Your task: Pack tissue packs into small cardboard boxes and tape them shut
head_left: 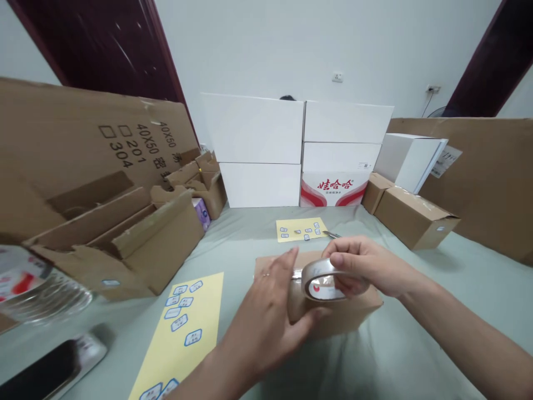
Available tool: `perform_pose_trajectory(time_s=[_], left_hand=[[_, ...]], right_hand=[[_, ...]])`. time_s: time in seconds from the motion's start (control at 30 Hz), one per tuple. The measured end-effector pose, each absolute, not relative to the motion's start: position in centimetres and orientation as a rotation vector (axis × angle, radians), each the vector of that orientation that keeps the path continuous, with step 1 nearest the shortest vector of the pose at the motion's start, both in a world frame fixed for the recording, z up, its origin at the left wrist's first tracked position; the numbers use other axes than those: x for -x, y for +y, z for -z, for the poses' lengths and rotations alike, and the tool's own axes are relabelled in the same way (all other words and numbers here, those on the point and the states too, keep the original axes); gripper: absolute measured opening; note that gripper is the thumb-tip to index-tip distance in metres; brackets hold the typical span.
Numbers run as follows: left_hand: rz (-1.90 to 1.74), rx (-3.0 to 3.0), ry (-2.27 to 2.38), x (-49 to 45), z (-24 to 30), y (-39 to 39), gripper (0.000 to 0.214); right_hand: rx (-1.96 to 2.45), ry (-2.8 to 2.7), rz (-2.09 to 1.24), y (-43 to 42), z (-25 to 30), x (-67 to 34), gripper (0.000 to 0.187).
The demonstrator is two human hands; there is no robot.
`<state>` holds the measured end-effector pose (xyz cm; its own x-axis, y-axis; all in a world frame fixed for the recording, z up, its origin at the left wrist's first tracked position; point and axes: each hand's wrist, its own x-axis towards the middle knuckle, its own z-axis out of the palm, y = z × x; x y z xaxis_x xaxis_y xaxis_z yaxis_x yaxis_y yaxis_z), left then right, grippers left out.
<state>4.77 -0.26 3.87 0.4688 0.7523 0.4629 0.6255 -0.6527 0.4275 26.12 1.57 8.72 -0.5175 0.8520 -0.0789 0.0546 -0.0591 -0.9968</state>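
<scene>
A small brown cardboard box (pixel 352 319) lies on the cloth in front of me, between my hands. My right hand (pixel 372 265) grips a roll of clear packing tape (pixel 320 269), tilted just above the box top. A white and red label shows through the roll's ring. My left hand (pixel 268 311) rests open over the left part of the box, fingers stretched and thumb apart, close to the roll. Shiny tape shows on the box top beside the left fingers. Exactly where the tape end sticks is hidden.
Yellow sticker sheets (pixel 210 311) lie left and behind the box, a pen-like metal tool (pixel 332 235) by the farther one. An open carton (pixel 162 250), a phone (pixel 54 369) and a bottle (pixel 54 297) are left. White boxes (pixel 258 183) stand behind; a taped carton (pixel 412 216) sits right.
</scene>
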Motion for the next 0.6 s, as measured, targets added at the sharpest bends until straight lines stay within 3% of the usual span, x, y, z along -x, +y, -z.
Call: perform_pose_trajectory(time_s=[0.13,0.27,0.4,0.6], left_hand=[[-0.970,-2.247,0.970,-5.7,-4.5,-0.5,0.041],[-0.932,-2.059,1.026,-5.4,-3.9,-0.2,0.028],[-0.904,-1.978,1.029,-5.0,-3.9,-0.4,0.024],[-0.918,-1.655,0.742,-4.2,-5.2,-0.1,0.026]], right_hand=[[0.856,-1.573,-1.635,0.9,-8.0,-25.4,0.052],[0.776,-1.642,-1.531,-0.3,-6.6,-26.6,0.064],[0.815,-1.703,-1.302,-1.4,-5.6,-27.3,0.031],[0.873,-1.742,-1.089,-1.6,-6.1,-26.6,0.026]])
